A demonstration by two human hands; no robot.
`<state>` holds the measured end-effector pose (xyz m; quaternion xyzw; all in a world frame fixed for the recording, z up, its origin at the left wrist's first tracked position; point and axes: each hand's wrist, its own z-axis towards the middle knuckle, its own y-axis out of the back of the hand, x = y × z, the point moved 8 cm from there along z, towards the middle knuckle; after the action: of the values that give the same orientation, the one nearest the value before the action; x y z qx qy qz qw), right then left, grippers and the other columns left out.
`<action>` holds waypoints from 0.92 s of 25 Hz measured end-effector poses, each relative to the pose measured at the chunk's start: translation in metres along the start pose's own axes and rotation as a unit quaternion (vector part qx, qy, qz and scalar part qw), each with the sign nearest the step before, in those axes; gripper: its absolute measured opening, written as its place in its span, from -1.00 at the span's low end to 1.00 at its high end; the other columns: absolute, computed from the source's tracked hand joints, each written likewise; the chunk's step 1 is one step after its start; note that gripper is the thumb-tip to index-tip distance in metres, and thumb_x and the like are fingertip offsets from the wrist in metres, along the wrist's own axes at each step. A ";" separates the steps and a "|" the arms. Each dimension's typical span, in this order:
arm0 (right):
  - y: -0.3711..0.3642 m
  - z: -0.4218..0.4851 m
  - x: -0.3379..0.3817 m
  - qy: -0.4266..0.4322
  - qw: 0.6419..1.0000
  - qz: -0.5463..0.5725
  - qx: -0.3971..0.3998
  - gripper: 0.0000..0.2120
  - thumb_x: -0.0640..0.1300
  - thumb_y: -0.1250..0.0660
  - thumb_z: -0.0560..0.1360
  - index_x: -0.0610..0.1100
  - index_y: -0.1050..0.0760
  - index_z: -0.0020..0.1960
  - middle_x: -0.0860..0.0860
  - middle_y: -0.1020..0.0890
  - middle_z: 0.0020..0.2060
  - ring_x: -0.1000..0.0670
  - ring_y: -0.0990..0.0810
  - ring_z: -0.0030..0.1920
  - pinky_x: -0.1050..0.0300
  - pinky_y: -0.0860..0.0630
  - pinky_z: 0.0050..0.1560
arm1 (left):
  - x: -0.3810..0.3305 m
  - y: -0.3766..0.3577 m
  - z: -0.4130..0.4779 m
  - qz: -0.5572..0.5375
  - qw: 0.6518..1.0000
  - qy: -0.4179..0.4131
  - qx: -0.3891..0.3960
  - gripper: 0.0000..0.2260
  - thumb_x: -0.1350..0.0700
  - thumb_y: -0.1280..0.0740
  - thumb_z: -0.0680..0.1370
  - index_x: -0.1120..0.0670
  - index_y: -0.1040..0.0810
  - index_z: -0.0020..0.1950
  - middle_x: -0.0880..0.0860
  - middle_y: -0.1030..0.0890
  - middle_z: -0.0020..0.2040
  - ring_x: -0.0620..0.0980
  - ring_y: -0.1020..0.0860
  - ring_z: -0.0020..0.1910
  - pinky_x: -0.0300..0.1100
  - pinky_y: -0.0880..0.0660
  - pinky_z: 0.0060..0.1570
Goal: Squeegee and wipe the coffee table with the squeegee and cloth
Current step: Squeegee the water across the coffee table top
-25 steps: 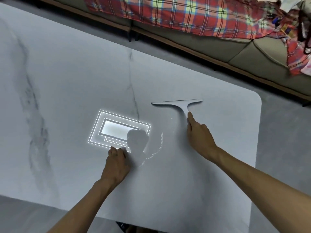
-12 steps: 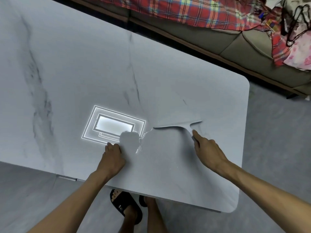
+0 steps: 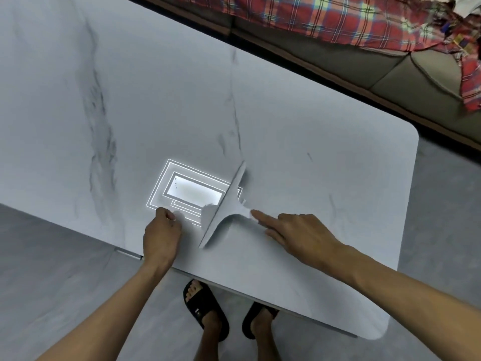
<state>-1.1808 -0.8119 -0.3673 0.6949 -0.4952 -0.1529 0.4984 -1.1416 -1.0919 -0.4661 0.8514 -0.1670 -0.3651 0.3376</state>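
**Inspector:** Your right hand point(image 3: 299, 233) holds the squeegee point(image 3: 226, 204) by its handle, index finger stretched along it. The blade lies diagonally on the coffee table point(image 3: 325, 157), close to the near edge and overlapping the bright ceiling-light reflection point(image 3: 194, 190).

**Operator:** And my left?

**Inspector:** Your left hand point(image 3: 161, 230) rests just left of the squeegee, fingers curled in tight. Something pale shows under the fingertips; I judge it to be the cloth point(image 3: 208, 212), but it matches the tabletop too closely to confirm, so I cannot tell what that grip holds.

**Operator:** How far along am I?

**Inspector:** No water, streaks or dirt can be made out anywhere on the marble-pattern surface, so finished and unfinished areas look alike. I judge you mid-task: the blade sits at the near edge, and the wide stretches left of the reflection and beyond it may yet need passes.

**Operator:** Obstructions?

**Inspector:** None on the tabletop itself. A sofa point(image 3: 390, 71) with a red plaid blanket point(image 3: 338, 19) runs along the far side of the coffee table, and your sandalled feet point(image 3: 205, 308) stand against the near edge.
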 end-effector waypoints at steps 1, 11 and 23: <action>-0.011 0.010 0.023 0.069 0.997 -0.032 0.023 -0.55 0.10 0.02 0.66 0.15 -0.04 0.53 -0.02 -0.59 -0.10 -0.15 -0.60 -0.21 0.03 -0.45 -0.26 | 0.008 0.008 0.000 -0.007 1.000 0.014 -0.021 -0.97 0.16 -0.19 0.54 0.04 -0.38 -0.05 -0.01 -0.51 -0.24 -0.03 -0.50 -0.33 -0.18 -0.33 -0.41; -0.069 0.076 0.107 0.201 0.971 -0.115 0.054 -0.54 -0.13 -0.10 0.64 0.14 -0.18 0.50 -0.10 -0.56 -0.10 -0.13 -0.44 -0.35 0.10 -0.10 -0.40 | 0.042 -0.002 -0.009 0.024 0.998 0.049 0.039 -0.83 0.26 -0.21 0.47 0.07 -0.31 -0.01 0.07 -0.50 -0.15 0.15 -0.50 -0.18 -0.09 -0.35 -0.30; -0.049 -0.074 -0.128 -0.136 0.990 -0.031 -0.011 -0.60 0.17 0.12 0.63 0.34 -0.12 0.45 0.10 -0.54 -0.19 -0.05 -0.58 -0.23 0.11 -0.35 -0.28 | -0.018 -0.099 -0.052 0.163 0.966 -0.047 0.195 -0.86 0.34 -0.18 0.40 0.13 -0.31 -0.14 0.27 -0.31 0.23 0.28 -0.44 0.10 0.05 -0.45 0.01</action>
<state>-1.1615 -0.6631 -0.4105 0.6770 -0.5349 -0.2674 0.4290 -1.1121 -0.9877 -0.4993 0.8440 -0.3870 -0.3049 0.2120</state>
